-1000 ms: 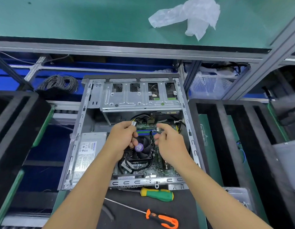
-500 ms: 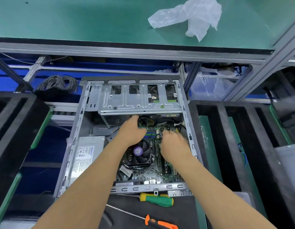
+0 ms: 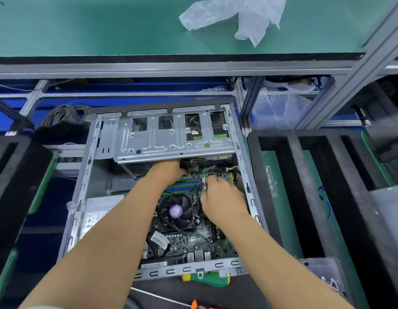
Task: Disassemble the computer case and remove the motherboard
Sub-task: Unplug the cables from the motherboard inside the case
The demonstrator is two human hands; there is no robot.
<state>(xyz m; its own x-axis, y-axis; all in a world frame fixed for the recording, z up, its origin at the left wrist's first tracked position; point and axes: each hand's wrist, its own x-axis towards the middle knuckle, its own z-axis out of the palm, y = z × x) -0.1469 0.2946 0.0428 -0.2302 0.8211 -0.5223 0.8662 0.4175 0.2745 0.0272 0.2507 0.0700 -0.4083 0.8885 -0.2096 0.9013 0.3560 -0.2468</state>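
Head view, the only one. Centre of the frame: open computer case (image 3: 82,197), side panel off, lying flat with the drive cage (image 3: 171,134) spanning its upper part. Inside, lower centre, the motherboard (image 3: 193,239) still seated on the case floor, black cooler fan (image 3: 176,211) with a purple hub on top of it, grey power supply (image 3: 97,217) to the left of the board.

Left hand (image 3: 167,169) reaching into the dark gap under the lower edge of the drive cage, fingers hidden there; cannot tell whether closed on anything or slack. Right hand (image 3: 222,198) just right of centre, fingers curled down at a small white connector (image 3: 203,181) and thin black wires at the board's upper edge, apparently pinching it. Judged step: unplugging cables before freeing the board.

Bottom edge: green screwdriver (image 3: 207,280) just below the case rim, an orange-handled tool (image 3: 199,305) lower still. Top of frame: crumpled plastic bag (image 3: 242,16) on the green shelf (image 3: 82,25). Black foam trays (image 3: 305,186) at right and left.

Risks from here: pulling on the wires instead of the plug body, tearing leads from the connector; yanking at an angle, bending header pins; blind groping under the cage, scraping knuckles on sheet-metal edges; lifting the board with a cable still attached, straining sockets.
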